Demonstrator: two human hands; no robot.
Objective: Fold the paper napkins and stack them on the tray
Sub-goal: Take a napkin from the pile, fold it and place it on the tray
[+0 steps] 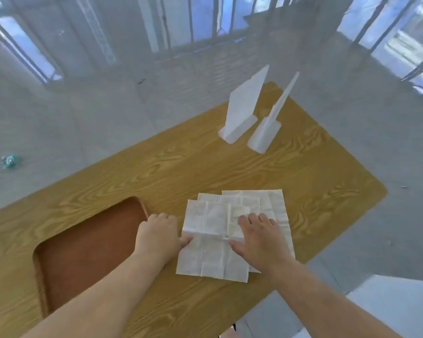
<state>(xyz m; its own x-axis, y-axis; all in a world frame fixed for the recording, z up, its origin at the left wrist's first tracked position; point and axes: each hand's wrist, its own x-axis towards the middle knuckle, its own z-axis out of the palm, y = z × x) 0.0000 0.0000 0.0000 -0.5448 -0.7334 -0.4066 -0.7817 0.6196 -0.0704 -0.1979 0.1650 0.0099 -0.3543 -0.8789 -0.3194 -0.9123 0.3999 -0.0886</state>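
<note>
Several white paper napkins (213, 254) lie unfolded and overlapping on the wooden table (181, 172), right of centre. My left hand (158, 236) rests at the top napkin's left edge, fingers curled, its thumb pressing the paper. My right hand (261, 240) lies flat on the right part of the pile with its fingers spread. A brown tray (83, 259) sits to the left of the napkins, and my left forearm crosses over it. Nothing lies on the visible part of the tray.
Two white plastic stands (244, 106) (266, 130) stand upright at the far right of the table. The table's right corner is near the napkins. A crumpled greenish scrap (9, 161) lies on the grey floor at left.
</note>
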